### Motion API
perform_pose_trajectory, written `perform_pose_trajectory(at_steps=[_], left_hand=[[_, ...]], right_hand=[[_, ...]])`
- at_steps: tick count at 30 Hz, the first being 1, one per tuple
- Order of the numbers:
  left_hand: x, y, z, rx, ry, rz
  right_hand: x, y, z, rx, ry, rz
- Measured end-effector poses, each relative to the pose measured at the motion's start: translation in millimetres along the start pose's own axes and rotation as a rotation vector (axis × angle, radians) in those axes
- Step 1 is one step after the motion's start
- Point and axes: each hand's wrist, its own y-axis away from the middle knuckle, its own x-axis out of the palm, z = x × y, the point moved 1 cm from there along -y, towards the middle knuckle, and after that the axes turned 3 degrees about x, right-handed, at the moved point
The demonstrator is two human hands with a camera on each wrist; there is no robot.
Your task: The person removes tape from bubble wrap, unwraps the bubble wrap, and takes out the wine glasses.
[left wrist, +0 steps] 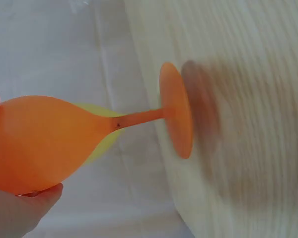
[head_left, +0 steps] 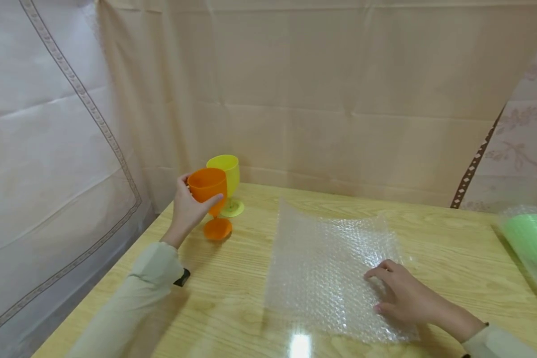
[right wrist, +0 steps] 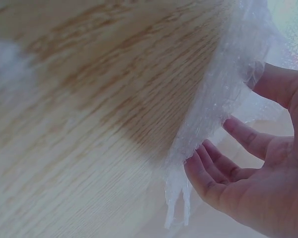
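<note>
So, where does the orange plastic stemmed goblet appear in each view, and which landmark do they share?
Head: the goblet is left of centre, held by the left hand.
Left wrist: it appears sideways, bowl at the left edge, round foot just right of centre.
Right wrist: not in it.
Shared landmark: pale wood-grain tabletop, visible in all three.

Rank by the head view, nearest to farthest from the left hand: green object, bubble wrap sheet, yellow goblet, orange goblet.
1. Orange goblet: held in the left hand.
2. Yellow goblet: just behind the orange one.
3. Bubble wrap sheet: to the right, mid-table.
4. Green object: at the far right.
</note>
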Motion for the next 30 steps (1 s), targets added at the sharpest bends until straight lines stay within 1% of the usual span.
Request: perform_pose_trajectory(at_steps=[5,11,16,20,22,25,28,30], left_hand=[[-1.7,-2.3,10.0,0.023,-0.017,-0.02],[-2.7,-3.1,15.6,0.008,-0.05,-0.013],[-4.2,-0.3,15.4,-0.014,-0.059,-0.011],[-4.3,3.3,11.7,0.002,-0.09,-0.048],[-2.7,5.6,7.6,0.041,-0.117,-0.087],[2.7,10.6,-2.3,0.146,-0.177,-0.147],[10.8,16.4,-16.0,0.303,-0.244,-0.191],[17.7,20.8,-25.0,0.413,-0.285,-0.19]], right_hand=[[-2,0,0,0.008,-0.01,0.022],[-2,1,1,-0.006,-0.014,0.017],[-3,2,1,-0.002,-0.015,0.024],[-4,2,4,0.007,-0.003,0.015],[-5,3,5,0.011,0.006,0.005],[-7,4,7,0.019,0.014,-0.004],[-9,5,9,0.033,0.028,-0.023],[-10,5,11,0.046,0.032,-0.044]])
